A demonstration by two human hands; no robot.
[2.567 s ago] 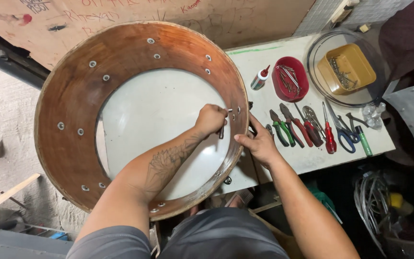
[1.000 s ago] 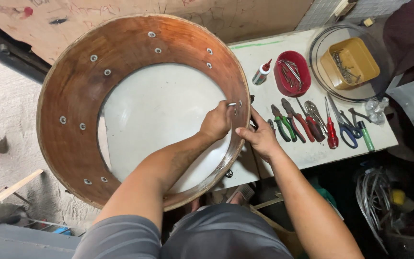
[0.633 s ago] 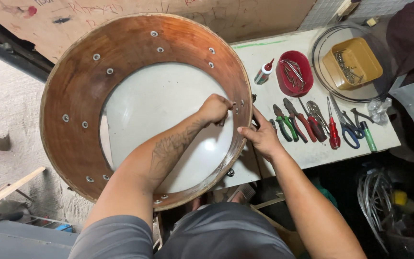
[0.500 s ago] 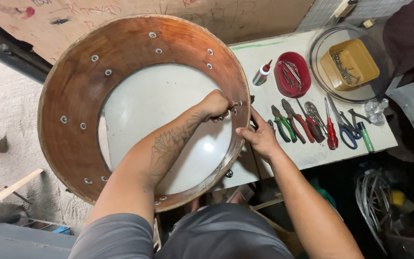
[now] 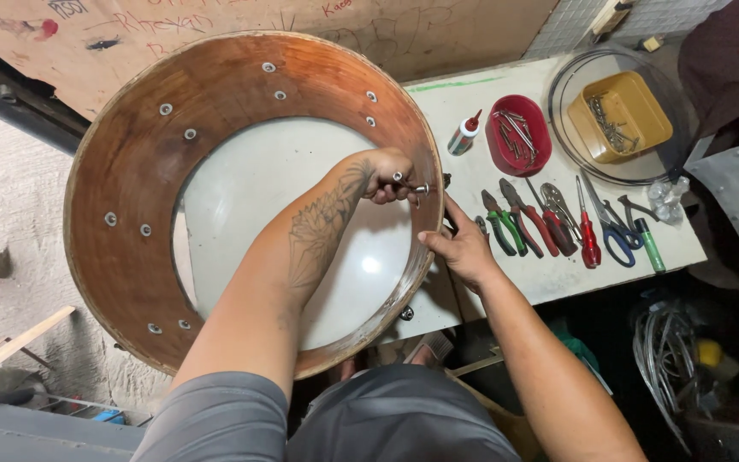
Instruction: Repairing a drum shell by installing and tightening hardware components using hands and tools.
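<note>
Since the earlier frame our left hand [image 5: 384,174] shifts slightly along the round wooden drum shell [image 5: 130,197].
It grasps a small metal tool [image 5: 415,187] inside; our right hand [image 5: 462,248], fingers curled, braces the rim outside.

The left hand [image 5: 384,175] closes over most of a small metal tool [image 5: 417,188], so only its tip shows and its kind cannot be told. The right hand [image 5: 462,248] covers part of the drum shell [image 5: 130,214] rim, hiding what its fingers press on outside. The left forearm crosses the white drumhead [image 5: 250,197] and hides a strip of it. The parts in the red oval tray [image 5: 519,135] and the yellow tub [image 5: 619,115] are too small to identify. The cables [image 5: 669,342] lie in dark shadow.
</note>
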